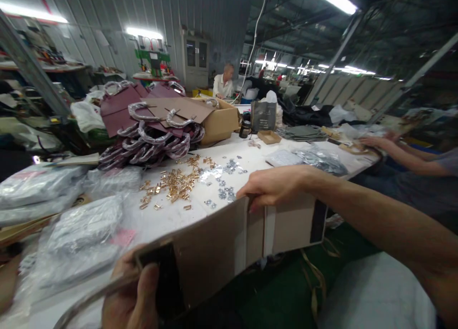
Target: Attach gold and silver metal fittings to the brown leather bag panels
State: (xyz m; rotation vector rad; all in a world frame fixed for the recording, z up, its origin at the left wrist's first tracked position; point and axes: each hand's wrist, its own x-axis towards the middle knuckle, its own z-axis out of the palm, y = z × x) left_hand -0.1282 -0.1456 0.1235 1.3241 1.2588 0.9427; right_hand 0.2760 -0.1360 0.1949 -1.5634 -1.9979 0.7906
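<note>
- The left hand (130,291) grips the near-left end of a long beige panel (214,252), its thumb pressed on the face beside a dark patch (166,276)
- The right hand (275,186) is closed over the panel's upper edge, fingers bent down near two pale upright strips; how firmly it pinches cannot be told
- The panel stands on edge along the near side of the white table (168,221), running from one hand out past the other, with a second dark patch at its far end
- A handle (96,293), apparently wrapped in clear film, curves away from the left hand
- Just beyond the panel, gold-coloured metal clips (179,183) lie scattered, with small silvery pieces (227,193) beside them
- To the left rest plastic-wrapped packages (84,226)
- Behind the clips, maroon pieces (119,109) with film-wrapped handles are heaped against an open cardboard box (222,124)
- Farther back on the table are a small shallow box (269,137), a dark jar (245,128) and a stack of dark flat pieces (304,132)
- At the right, a co-worker's forearm (404,156) reaches over the table; another person in a white shirt (222,87) sits beyond the cardboard box
</note>
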